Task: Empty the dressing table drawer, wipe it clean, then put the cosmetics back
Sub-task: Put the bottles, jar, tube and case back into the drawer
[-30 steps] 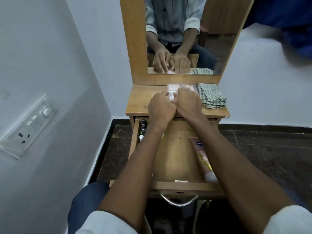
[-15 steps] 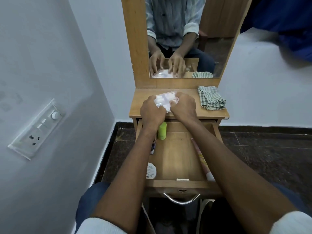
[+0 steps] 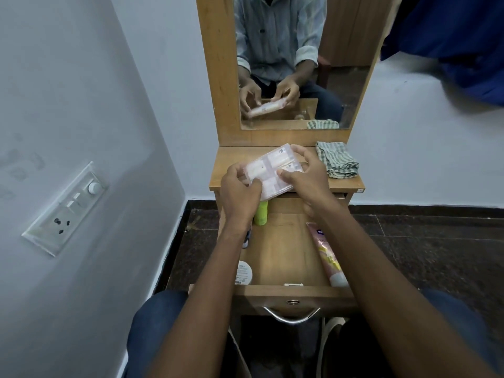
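Observation:
A clear plastic pack of white and pink soap bars [image 3: 272, 171] hangs tilted above the front edge of the dressing table top [image 3: 221, 173]. My left hand [image 3: 238, 196] grips its near left end and my right hand [image 3: 308, 178] grips its right side. Below them the wooden drawer [image 3: 283, 257] is pulled out. Inside lie a green bottle [image 3: 261, 212] at the back, a round white jar [image 3: 243, 272] at the front left and a pink tube [image 3: 327, 255] along the right side. A small item by my left wrist is mostly hidden.
A folded green checked cloth [image 3: 336, 159] lies on the table top's right side. The mirror [image 3: 289, 61] stands behind it. A switch panel [image 3: 66, 208] is on the left wall. The drawer's metal handle [image 3: 291, 315] is near my knees. Dark tiled floor lies on both sides.
Both hands lifted the soap pack off the table top and drew it toward me, tilting it. The head view shifted down, showing more of the drawer.

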